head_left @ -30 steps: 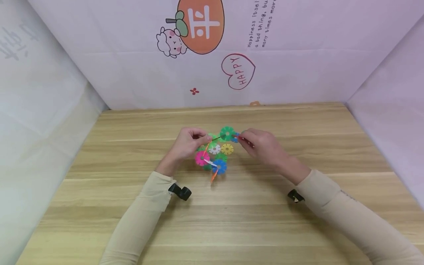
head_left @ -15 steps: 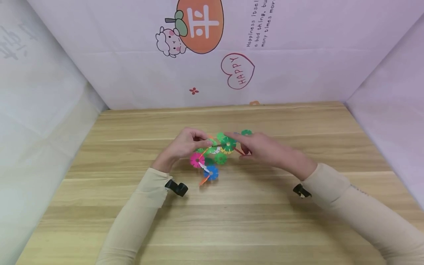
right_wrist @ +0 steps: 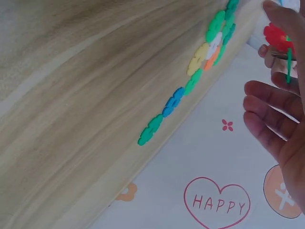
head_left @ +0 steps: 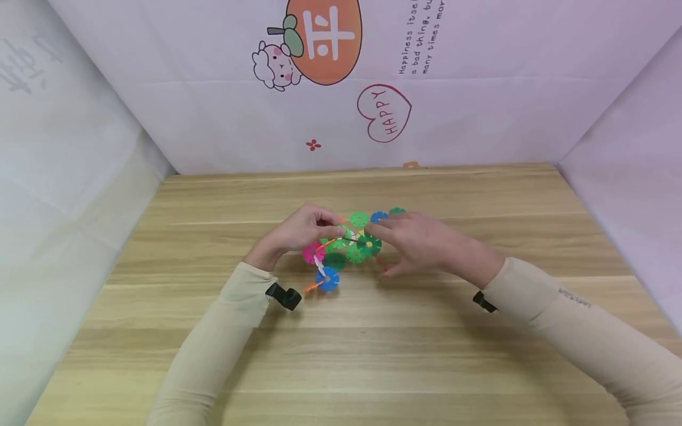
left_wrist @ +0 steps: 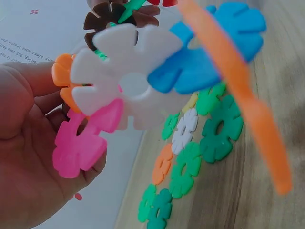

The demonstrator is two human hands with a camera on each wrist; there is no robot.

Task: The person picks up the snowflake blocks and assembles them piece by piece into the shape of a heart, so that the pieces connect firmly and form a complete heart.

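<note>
My left hand [head_left: 301,231] pinches a chain of interlocked plastic snowflake discs, thumb against fingers near its brown disc [left_wrist: 101,23]. From there run an orange disc, a pink disc [head_left: 313,252], a white disc [left_wrist: 100,81], a blue disc [head_left: 327,278] and an orange disc [left_wrist: 252,114] at the loose end. On the other side the chain continues with a green disc [head_left: 369,244] and a red disc [right_wrist: 276,39]. The right hand [head_left: 421,241] is beside that end, thumb and fingers spread apart around the red disc, with its other fingers extended in the right wrist view.
Beneath the chain, more snowflake discs lie flat on the wooden table [head_left: 341,355], among them a yellow disc [right_wrist: 196,59], a blue disc [right_wrist: 172,102] and a green disc [right_wrist: 150,129]. A printed white sheet [head_left: 213,118] rises behind the table.
The right hand has gone from pinching the red disc to spread fingers. The chain has turned, its blue end swinging left and its green disc coming nearer. Flat discs at the back right now show.
</note>
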